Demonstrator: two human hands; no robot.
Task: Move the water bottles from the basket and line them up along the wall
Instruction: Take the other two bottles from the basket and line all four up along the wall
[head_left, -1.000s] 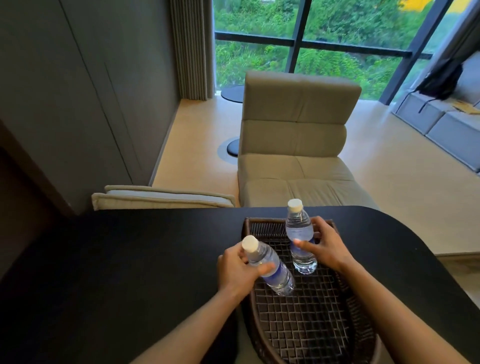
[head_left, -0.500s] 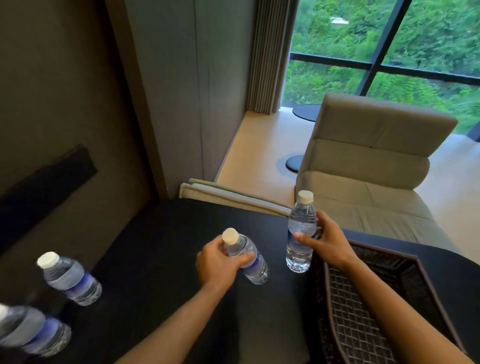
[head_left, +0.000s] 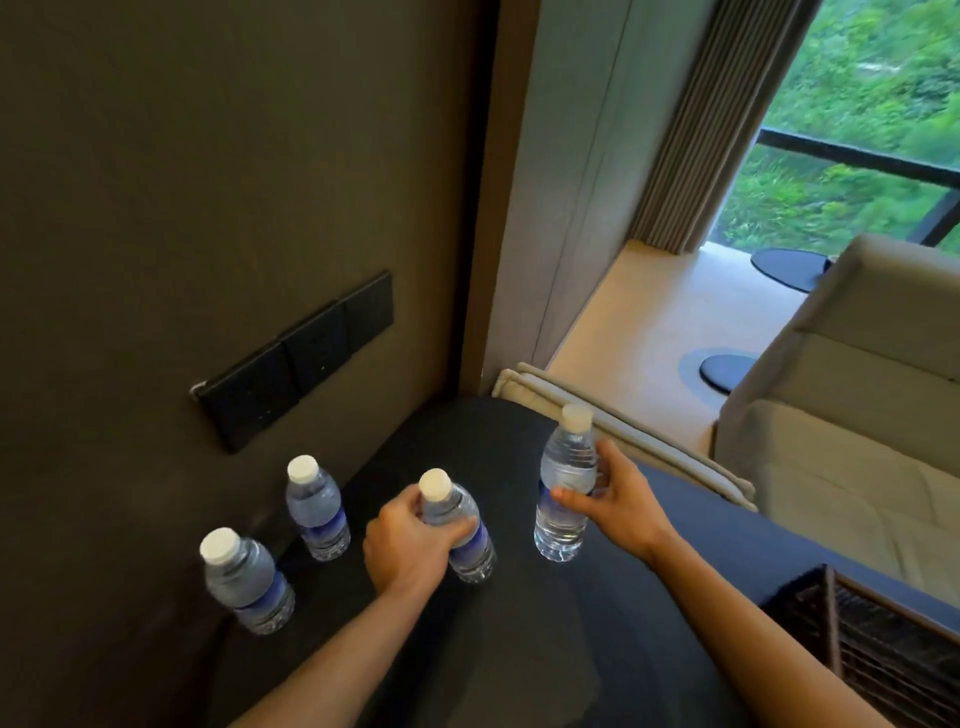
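left hand (head_left: 410, 540) fingers wrapped round tilted bottle (head_left: 457, 525) | right hand (head_left: 613, 499) grips upright bottle (head_left: 563, 488) | wall (head_left: 208, 208) lies left, left hand nearer

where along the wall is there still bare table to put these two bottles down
Free: the black table along the wall beyond the far standing bottle, up to its rounded end. Crowded: between that and the near standing bottle.
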